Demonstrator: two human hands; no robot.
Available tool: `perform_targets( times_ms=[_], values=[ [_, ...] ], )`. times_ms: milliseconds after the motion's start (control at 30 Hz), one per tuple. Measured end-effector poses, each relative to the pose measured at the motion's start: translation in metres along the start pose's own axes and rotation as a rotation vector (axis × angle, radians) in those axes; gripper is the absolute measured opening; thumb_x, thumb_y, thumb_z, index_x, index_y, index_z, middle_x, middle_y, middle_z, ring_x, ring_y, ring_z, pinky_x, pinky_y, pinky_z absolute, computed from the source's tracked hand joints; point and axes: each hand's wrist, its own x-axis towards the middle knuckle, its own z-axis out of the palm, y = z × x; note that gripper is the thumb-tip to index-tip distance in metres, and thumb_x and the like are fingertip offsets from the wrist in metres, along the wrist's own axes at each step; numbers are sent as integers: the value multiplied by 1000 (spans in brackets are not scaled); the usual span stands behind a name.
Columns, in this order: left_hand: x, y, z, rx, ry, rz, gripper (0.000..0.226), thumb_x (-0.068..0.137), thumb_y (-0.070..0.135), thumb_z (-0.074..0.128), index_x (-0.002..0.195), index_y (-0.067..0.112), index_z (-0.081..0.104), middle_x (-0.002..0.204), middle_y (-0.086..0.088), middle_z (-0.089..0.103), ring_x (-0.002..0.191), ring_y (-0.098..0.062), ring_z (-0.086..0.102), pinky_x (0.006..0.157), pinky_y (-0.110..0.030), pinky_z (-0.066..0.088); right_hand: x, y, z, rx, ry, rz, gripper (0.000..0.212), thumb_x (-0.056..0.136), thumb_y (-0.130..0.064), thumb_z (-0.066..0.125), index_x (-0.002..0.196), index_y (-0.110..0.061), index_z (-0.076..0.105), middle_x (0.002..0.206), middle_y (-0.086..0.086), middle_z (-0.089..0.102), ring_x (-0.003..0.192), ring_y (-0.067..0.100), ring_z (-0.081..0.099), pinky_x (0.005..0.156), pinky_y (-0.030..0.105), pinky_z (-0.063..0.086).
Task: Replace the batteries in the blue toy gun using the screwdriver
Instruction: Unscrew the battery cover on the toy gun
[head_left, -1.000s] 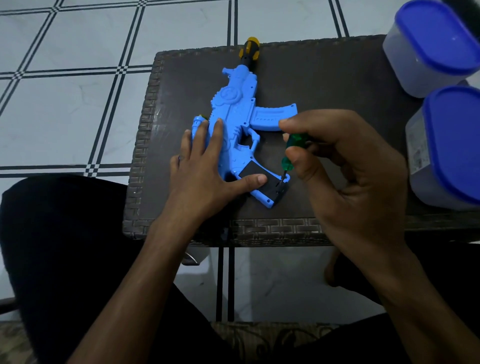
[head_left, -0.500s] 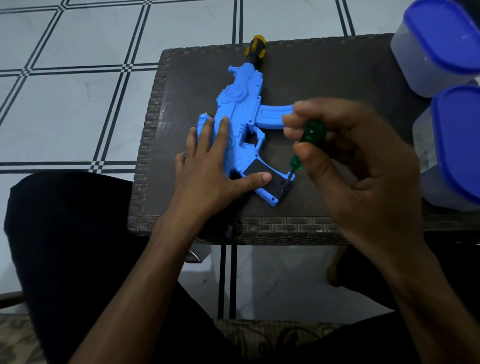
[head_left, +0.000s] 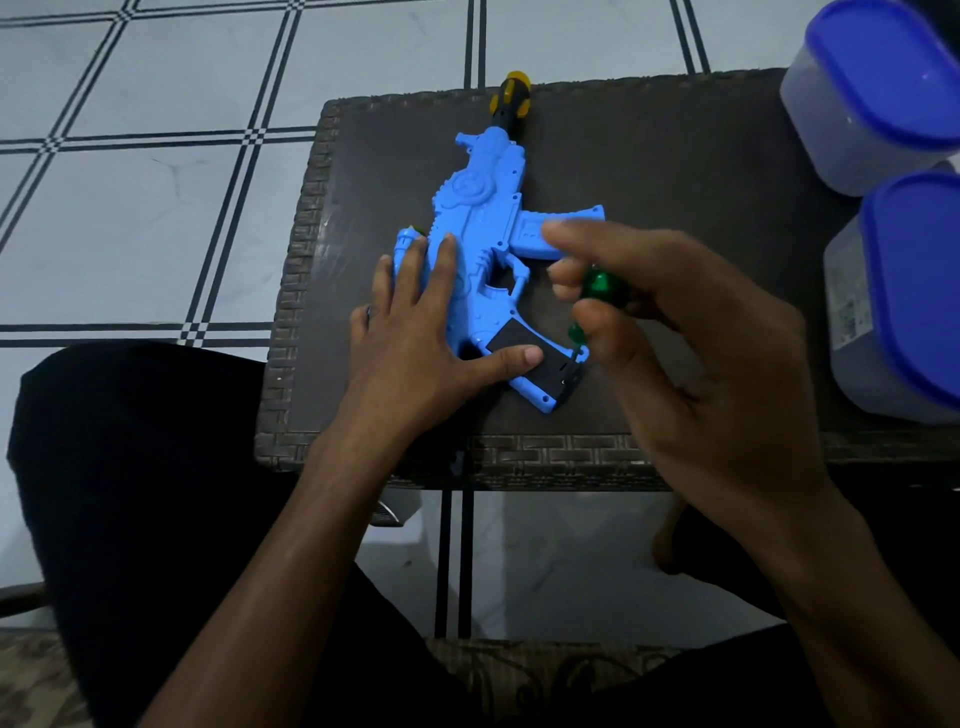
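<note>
Blue toy gun (head_left: 480, 234) lies flat on the dark woven surface (head_left: 675, 156), muzzle at the far edge, handle toward the near edge. Head view only. Left hand (head_left: 415, 338) presses it flat, fingers straight across the body, thumb on the black battery cover (head_left: 524, 351) in the handle. Right hand (head_left: 675, 353) pinches the green screwdriver (head_left: 597, 291) between thumb and fingers; its tip meets the cover's right end, where a screw seems to sit, too small to confirm.

Judged step: turning the cover screw, cover not yet off. Next move calls for the tip kept seated and upright, the left-hand grip steady, then lifting the cover.

Around: two blue-lidded containers (head_left: 893, 197) at the right, close to the working hand's wrist, could crowd the elbow. Tiled floor (head_left: 130, 182) left and far.
</note>
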Motion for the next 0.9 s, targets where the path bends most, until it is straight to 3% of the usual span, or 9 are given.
perform_targets(
  times_ms=[200,333,400,533,700,800,900],
  values=[
    [0,2,-1,-6,8,-6,128,47,96,28,155,35,-1,165,5,-4,151,-23,-7,116,-54,13,0,0,-1,-39,1,-29,22,92,-5,66,113,-3,69,118,11,63,112,16,62,99,24,46],
    [0,1,-1,7,7,0,126,48,94,27,155,35,-2,165,5,-5,151,-23,-7,116,-54,13,0,2,-2,-88,64,-25,21,88,-14,76,108,-5,73,100,9,56,92,12,58,86,16,43],
    [0,0,0,1,4,2,128,49,100,32,155,37,-3,165,6,-5,151,-23,-6,116,-54,12,0,3,-2,-73,84,-22,19,90,-10,73,108,-5,73,96,9,59,88,15,60,83,20,47],
    [0,-1,2,11,22,2,126,50,98,32,154,37,-2,165,6,-4,151,-22,-5,116,-53,12,-2,0,-1,75,72,57,32,95,2,60,124,-10,58,115,1,65,103,12,66,90,26,52],
    [0,0,2,5,12,3,127,49,99,31,154,37,-3,165,6,-5,151,-22,-7,116,-54,12,-2,1,-2,-24,50,-29,19,95,-1,59,109,-2,71,119,10,64,113,16,63,99,25,47],
    [1,0,1,7,12,0,128,47,98,27,155,36,-3,165,5,-5,151,-23,-7,116,-54,12,-1,0,-2,-55,87,-24,17,90,-10,72,106,-4,73,109,13,59,98,14,61,91,21,46],
    [0,-1,1,-10,4,3,129,47,101,30,155,38,-3,165,6,-5,151,-22,-7,116,-54,11,-1,1,-2,-70,99,-18,19,90,-7,73,109,-3,72,99,10,60,91,14,61,84,21,48]
  ],
)
